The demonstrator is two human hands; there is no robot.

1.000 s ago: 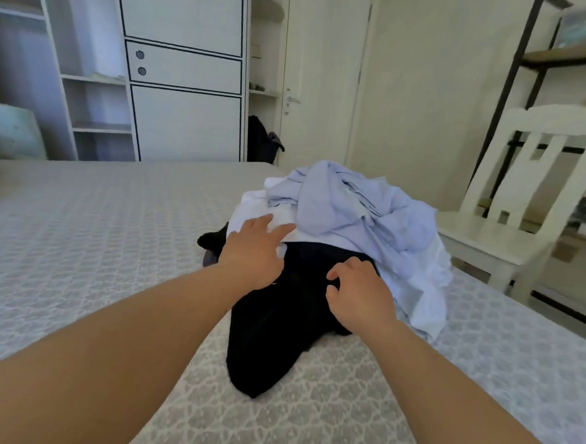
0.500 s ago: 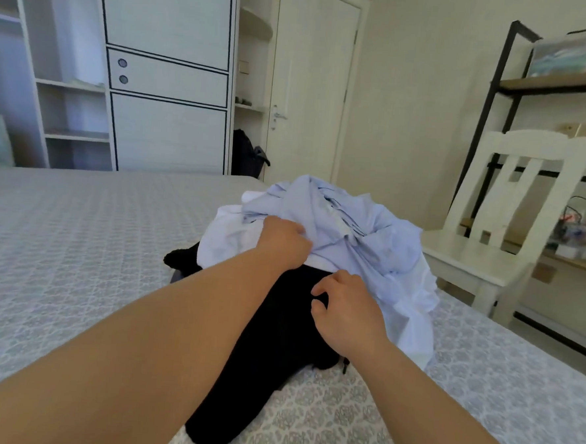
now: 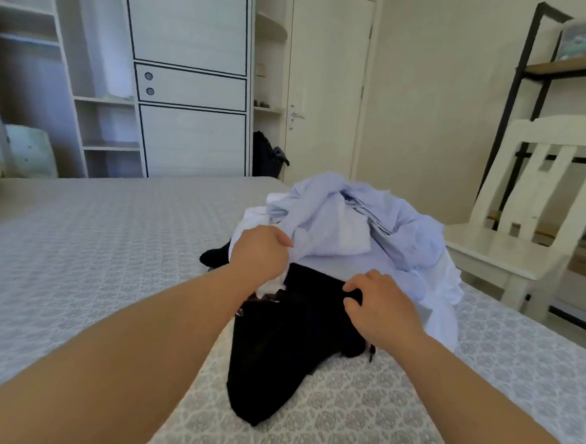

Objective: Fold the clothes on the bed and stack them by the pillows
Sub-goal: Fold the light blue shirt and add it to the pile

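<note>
On the bed (image 3: 77,243), right of centre: heap of unfolded clothes. Black garment (image 3: 287,345) lowest and nearest, spread flat toward the viewer, one end running to a rounded tip on the patterned grey cover. Pale blue shirt (image 3: 363,222) crumpled on top of heap; white garment (image 3: 441,299) beneath it, spilling down the right side. Left hand (image 3: 260,254) at left edge of heap, grip curled tight on a fold of the pale blue shirt, fabric bunched at the fingers. Right hand (image 3: 382,309) on upper edge of black garment, grip pinching a ridge of it between thumb and bent fingers. Both forearms bare, reaching in from the bottom of the view. Nothing folded yet. White chair (image 3: 509,245) just beside the bed on the right, dark-framed shelf unit (image 3: 524,64) behind it. White wardrobe (image 3: 190,78) and closed door (image 3: 327,86) on far wall, dark bag (image 3: 266,155) on floor between them. Pale green cushion (image 3: 31,151) at far left.
</note>
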